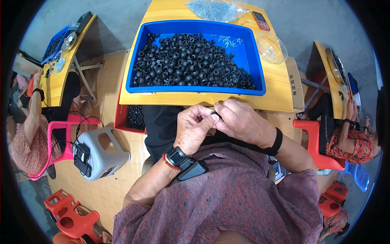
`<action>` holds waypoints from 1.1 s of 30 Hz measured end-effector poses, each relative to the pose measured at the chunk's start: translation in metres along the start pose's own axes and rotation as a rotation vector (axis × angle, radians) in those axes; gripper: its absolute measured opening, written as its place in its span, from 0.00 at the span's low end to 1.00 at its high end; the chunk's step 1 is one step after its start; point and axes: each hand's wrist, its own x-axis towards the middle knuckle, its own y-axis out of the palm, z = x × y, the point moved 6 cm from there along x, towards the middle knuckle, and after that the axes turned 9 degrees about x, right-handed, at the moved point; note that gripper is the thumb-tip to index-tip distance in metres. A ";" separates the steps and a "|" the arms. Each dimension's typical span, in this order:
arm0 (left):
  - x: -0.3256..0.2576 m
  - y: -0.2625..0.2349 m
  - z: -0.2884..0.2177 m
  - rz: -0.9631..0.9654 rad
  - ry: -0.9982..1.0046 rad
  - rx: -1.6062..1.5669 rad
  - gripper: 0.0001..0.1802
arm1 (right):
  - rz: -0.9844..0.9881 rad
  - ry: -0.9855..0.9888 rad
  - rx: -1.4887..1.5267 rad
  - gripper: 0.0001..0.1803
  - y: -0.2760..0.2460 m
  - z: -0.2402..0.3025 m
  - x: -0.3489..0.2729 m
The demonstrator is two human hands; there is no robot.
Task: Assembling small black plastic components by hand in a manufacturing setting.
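In front of my body, just off the near edge of the table [195, 99], my two hands meet. My left hand [193, 126] pinches a small black plastic part [216, 115] between thumb and fingers. Curled fingers of my right hand [239, 122] close on the same part from the other side and hide most of it. Beyond them a blue tray [195, 89] rests on the table, heaped with round, hollow black plastic parts [183, 61]. Scattered at its far right corner are tiny pale blue pieces [228, 41].
A clear bag of pale blue pieces [213, 10], a red phone [261, 21] and a clear plastic bowl [271, 46] lie around the tray. Below the table is a red box [122, 118] of black parts. A grey stool [103, 152] stands left; people sit at tables on both sides.
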 end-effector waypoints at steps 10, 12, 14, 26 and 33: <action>-0.001 -0.006 -0.003 -0.048 0.061 0.137 0.02 | -0.002 0.035 0.040 0.10 0.012 0.003 0.002; -0.001 -0.007 -0.003 -0.052 0.071 0.144 0.02 | -0.012 0.030 0.041 0.10 0.013 0.000 0.002; 0.001 -0.006 -0.003 -0.013 0.065 0.044 0.02 | -0.002 0.034 0.062 0.11 0.008 0.000 0.004; 0.003 -0.004 0.004 0.054 -0.059 -0.248 0.02 | 0.006 0.021 0.203 0.13 0.008 -0.009 0.009; 0.006 -0.007 0.007 0.076 0.009 -0.233 0.02 | 0.013 0.038 0.230 0.17 0.009 -0.011 0.011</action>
